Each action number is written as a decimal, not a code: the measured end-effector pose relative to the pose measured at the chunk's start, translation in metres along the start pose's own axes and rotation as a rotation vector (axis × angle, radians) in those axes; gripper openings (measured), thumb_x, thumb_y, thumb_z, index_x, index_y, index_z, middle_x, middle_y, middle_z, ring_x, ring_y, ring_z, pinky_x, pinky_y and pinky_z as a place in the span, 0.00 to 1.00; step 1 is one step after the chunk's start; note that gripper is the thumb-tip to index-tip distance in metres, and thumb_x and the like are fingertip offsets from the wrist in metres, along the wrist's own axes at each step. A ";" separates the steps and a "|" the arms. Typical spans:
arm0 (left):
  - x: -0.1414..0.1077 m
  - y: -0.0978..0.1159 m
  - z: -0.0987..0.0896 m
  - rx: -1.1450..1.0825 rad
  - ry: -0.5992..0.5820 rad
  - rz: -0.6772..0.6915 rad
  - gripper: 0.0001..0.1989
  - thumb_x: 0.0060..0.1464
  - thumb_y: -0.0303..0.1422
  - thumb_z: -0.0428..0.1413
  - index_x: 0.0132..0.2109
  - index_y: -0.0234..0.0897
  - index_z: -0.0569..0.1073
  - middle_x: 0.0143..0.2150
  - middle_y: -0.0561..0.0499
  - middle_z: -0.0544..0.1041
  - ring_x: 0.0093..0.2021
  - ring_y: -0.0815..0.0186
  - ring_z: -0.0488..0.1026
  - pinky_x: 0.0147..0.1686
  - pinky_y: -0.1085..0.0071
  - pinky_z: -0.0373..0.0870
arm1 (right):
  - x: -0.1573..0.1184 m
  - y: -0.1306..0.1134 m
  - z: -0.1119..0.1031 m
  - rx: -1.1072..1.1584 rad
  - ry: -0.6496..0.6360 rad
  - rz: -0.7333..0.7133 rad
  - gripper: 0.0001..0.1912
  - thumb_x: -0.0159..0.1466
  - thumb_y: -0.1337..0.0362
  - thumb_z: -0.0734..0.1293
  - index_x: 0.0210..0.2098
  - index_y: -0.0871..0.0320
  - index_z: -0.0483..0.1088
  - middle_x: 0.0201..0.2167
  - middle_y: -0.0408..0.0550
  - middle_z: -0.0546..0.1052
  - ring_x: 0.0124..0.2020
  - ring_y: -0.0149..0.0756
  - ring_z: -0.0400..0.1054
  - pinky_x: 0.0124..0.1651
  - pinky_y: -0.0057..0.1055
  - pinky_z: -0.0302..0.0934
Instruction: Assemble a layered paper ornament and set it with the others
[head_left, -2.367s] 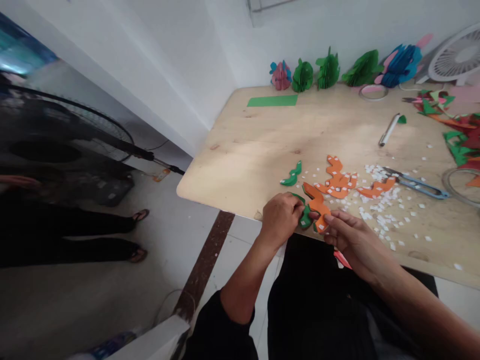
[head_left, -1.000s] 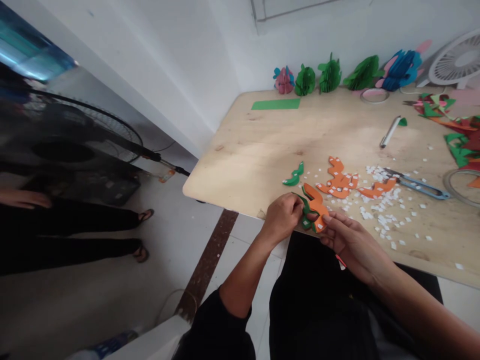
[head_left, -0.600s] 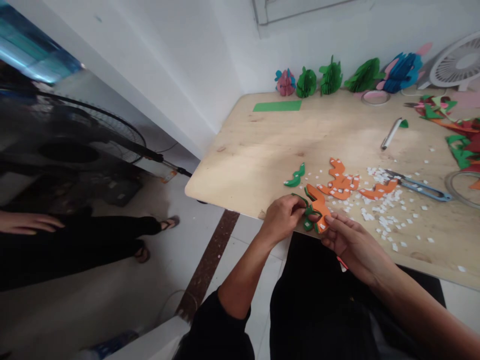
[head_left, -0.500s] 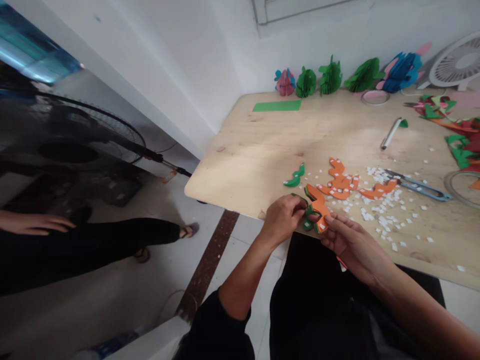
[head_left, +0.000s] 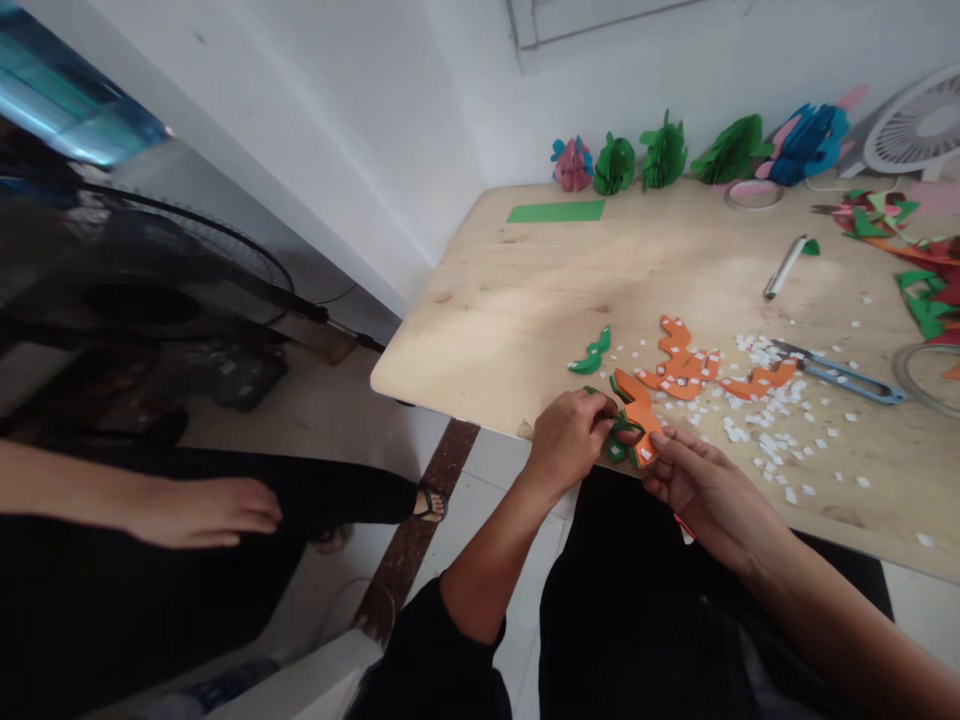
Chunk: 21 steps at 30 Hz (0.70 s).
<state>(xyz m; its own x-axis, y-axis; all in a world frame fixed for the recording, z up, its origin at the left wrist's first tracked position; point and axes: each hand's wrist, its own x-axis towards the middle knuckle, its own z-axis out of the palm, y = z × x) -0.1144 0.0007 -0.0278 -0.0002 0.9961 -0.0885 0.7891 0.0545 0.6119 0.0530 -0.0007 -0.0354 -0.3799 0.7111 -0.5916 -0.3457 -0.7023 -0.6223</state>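
At the table's front edge, my left hand pinches a green paper cutout with curled strips. My right hand grips the lower end of an orange paper cutout between thumb and fingers. The orange and green pieces are against each other, and a white square shows on the orange one. Just beyond lie a wavy green cutout and several orange cutouts dotted with white squares. Small white squares are scattered to the right. My left fingertips are partly hidden by the paper.
Blue-handled thread snips, a white pen, tape rolls and paper scraps lie on the table. Folded paper figures and a small fan stand by the wall. Another person's hand is at left.
The other person at left has moved closer, their hand and foot shifting right. My hands and the paper pieces stay nearly in place.
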 end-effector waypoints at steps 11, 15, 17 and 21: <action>-0.001 0.003 0.001 0.000 0.020 -0.044 0.06 0.53 0.26 0.55 0.36 0.39 0.76 0.36 0.51 0.78 0.39 0.63 0.73 0.42 0.67 0.69 | -0.001 0.000 -0.001 -0.003 -0.001 0.000 0.10 0.52 0.60 0.76 0.30 0.55 0.74 0.29 0.41 0.75 0.28 0.29 0.68 0.27 0.25 0.61; 0.000 0.005 0.000 -0.016 0.014 -0.060 0.03 0.53 0.28 0.56 0.33 0.38 0.75 0.34 0.51 0.78 0.37 0.64 0.73 0.39 0.68 0.68 | -0.001 0.000 0.000 0.016 -0.016 0.008 0.10 0.52 0.61 0.76 0.30 0.56 0.74 0.29 0.41 0.76 0.28 0.29 0.69 0.28 0.23 0.61; 0.001 0.005 0.001 -0.009 0.019 -0.066 0.03 0.53 0.28 0.56 0.33 0.38 0.75 0.34 0.51 0.78 0.37 0.64 0.73 0.38 0.69 0.68 | 0.000 0.000 0.000 0.030 -0.017 0.013 0.09 0.52 0.61 0.76 0.30 0.56 0.74 0.29 0.41 0.76 0.28 0.28 0.69 0.28 0.23 0.60; 0.001 0.005 0.004 -0.025 0.041 -0.078 0.03 0.53 0.27 0.57 0.31 0.37 0.74 0.34 0.51 0.77 0.37 0.64 0.72 0.39 0.69 0.68 | 0.001 0.001 -0.002 0.023 -0.014 0.012 0.10 0.52 0.61 0.76 0.29 0.56 0.74 0.28 0.41 0.76 0.27 0.29 0.69 0.27 0.24 0.60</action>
<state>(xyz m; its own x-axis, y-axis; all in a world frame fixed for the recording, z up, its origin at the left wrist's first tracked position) -0.1077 0.0014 -0.0281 -0.0867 0.9908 -0.1042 0.7703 0.1330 0.6237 0.0541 -0.0010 -0.0376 -0.3956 0.7022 -0.5919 -0.3604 -0.7115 -0.6032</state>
